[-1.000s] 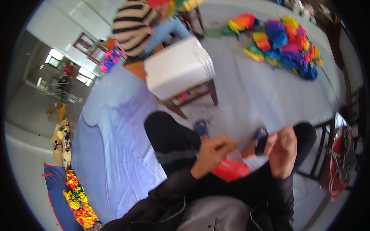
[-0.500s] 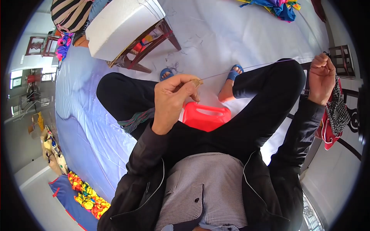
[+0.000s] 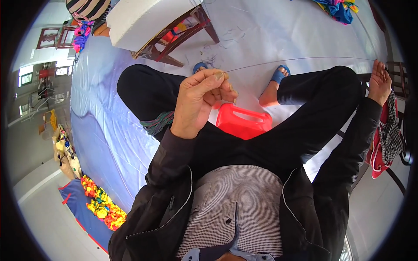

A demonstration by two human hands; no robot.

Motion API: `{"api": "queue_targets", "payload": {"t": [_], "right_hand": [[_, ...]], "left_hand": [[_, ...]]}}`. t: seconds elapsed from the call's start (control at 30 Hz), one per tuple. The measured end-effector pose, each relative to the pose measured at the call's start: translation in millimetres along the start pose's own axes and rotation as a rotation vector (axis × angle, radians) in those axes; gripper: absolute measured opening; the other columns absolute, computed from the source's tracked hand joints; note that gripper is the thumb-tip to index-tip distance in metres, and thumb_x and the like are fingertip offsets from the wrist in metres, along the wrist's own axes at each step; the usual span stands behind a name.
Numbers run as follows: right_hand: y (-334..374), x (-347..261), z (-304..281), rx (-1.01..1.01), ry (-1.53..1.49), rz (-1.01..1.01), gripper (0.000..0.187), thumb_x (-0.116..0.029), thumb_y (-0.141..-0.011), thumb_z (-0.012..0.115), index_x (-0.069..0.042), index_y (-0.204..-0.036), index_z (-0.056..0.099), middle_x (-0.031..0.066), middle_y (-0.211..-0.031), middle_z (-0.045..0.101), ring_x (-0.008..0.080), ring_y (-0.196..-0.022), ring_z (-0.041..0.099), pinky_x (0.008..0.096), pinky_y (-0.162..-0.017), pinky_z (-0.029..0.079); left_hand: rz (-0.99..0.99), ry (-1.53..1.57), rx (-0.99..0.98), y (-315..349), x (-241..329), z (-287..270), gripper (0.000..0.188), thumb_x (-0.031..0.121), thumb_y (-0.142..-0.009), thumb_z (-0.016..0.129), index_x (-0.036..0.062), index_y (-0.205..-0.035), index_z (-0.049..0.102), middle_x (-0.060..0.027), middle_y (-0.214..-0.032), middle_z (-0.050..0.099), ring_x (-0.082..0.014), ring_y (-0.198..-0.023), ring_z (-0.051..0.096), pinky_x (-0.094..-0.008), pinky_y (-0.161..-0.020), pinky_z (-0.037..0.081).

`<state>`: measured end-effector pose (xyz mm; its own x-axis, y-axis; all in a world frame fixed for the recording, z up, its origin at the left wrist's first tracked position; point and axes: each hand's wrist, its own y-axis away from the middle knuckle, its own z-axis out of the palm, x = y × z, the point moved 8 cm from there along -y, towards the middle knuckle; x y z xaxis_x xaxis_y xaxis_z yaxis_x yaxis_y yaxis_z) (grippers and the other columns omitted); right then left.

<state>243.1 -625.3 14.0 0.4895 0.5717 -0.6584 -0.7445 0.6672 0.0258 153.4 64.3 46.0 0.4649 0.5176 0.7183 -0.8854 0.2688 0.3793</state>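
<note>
My left hand (image 3: 202,98) is raised between my knees, thumb and forefinger pinched on a thin dark thread (image 3: 305,58). The thread crosses above my lap to the fingertips of my right hand (image 3: 380,85), held far out beyond my right knee. That hand's fingers are stretched out, palm partly showing, with the thread at their tips. Below the left hand, a red plastic container (image 3: 244,122) with a looped handle stands between my legs. A bunch of multicoloured strands (image 3: 157,123) lies over my left thigh.
A white block (image 3: 146,19) rests on a wooden stool (image 3: 174,41) ahead to the left. Bright cloth bundles (image 3: 337,11) lie at the far right, and yellow-red ruffled material (image 3: 104,209) at the lower left. Checked cloth (image 3: 389,135) hangs on a chair at my right.
My right hand has moved slightly outward and its curled fingers have straightened. The left hand has turned a little, still pinching the thread. The whole view has shifted slightly.
</note>
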Motion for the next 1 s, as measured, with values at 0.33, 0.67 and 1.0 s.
{"api": "queue_targets", "payload": {"t": [0.33,0.67,1.0], "right_hand": [[-47,16,-23,-0.039,0.062,-0.006,0.024,0.005,-0.098,0.039,0.02,-0.111,0.051,0.0346,-0.121,0.061,0.0473,-0.121,0.06,0.065,-0.119,0.042],[-66,13,-26,-0.051,0.062,-0.029,0.025,0.006,-0.098,0.042,0.021,-0.116,0.05,0.0341,-0.128,0.059,0.0466,-0.127,0.057,0.0634,-0.121,0.04],[-40,39,-52,-0.049,0.046,0.035,0.015,-0.006,-0.104,0.055,0.009,-0.107,0.057,0.0245,-0.123,0.065,0.0335,-0.115,0.066,0.0485,-0.117,0.049]], "left_hand": [[0.006,-0.028,0.049,12,8,-11,0.017,0.012,-0.101,0.065,-0.003,-0.106,0.071,-0.014,-0.093,0.075,-0.0279,-0.082,0.077,-0.0395,-0.079,0.063],[0.224,-0.628,0.106,25,43,-17,0.014,0.005,-0.1,0.064,-0.0061,-0.1,0.073,-0.0116,-0.091,0.076,-0.0203,-0.082,0.075,-0.0334,-0.076,0.061],[0.612,-1.285,0.198,59,77,1,0.009,-0.002,-0.098,0.064,-0.0039,-0.102,0.071,-0.0133,-0.09,0.078,-0.02,-0.087,0.078,-0.0284,-0.076,0.06]]}}
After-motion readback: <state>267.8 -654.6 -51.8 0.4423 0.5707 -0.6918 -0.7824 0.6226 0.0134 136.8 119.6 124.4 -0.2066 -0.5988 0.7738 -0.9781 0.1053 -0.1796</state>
